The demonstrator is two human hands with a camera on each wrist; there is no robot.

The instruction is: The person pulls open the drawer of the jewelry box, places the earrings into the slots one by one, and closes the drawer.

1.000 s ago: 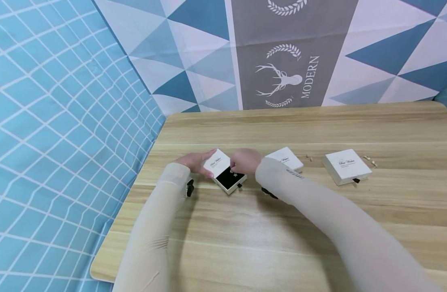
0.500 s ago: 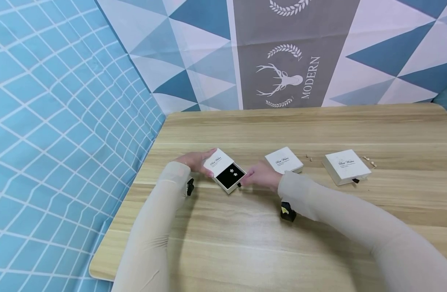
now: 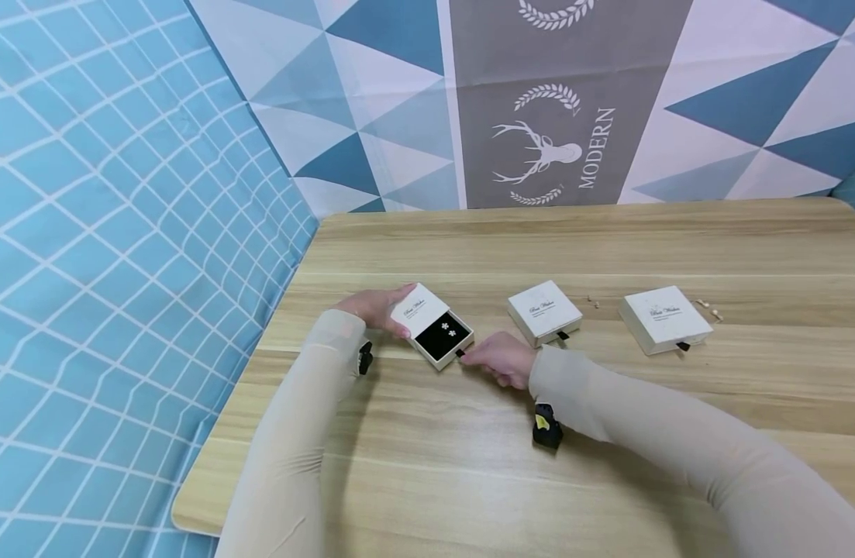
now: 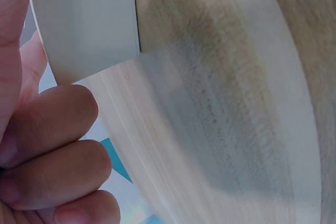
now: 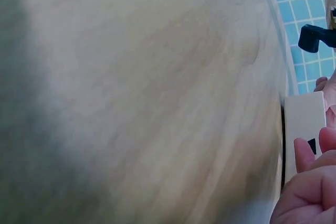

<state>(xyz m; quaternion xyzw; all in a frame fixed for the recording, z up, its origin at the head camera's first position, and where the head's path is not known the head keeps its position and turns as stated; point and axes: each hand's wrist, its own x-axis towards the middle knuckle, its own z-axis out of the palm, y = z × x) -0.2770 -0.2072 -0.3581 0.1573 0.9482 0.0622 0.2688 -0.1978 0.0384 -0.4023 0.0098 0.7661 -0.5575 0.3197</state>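
In the head view my left hand (image 3: 380, 308) grips the white sleeve of a small jewelry box (image 3: 417, 307), fingers along its left side. The box's drawer (image 3: 437, 361) is partly slid out toward the lower right. On its black pad lie two small flower-shaped earrings (image 3: 449, 329). My right hand (image 3: 505, 358) has its fingertips at the drawer's front, by the black pull tab (image 3: 460, 353). In the right wrist view the tab shows between two fingertips that stand apart. The left wrist view shows curled fingers (image 4: 58, 124) beside the box's plain side (image 4: 86, 24).
Two more white boxes stand to the right on the wooden table (image 3: 427, 465), a middle box (image 3: 544, 310) and a right box (image 3: 666, 318), both with drawers pushed in. Small jewelry (image 3: 710, 310) lies beside the right box, with tiny pieces (image 3: 593, 302) between them.
My right hand has drawn back from above the earrings, moving right and down to the drawer's front tab. The left hand and box stay put. The middle box is uncovered now.
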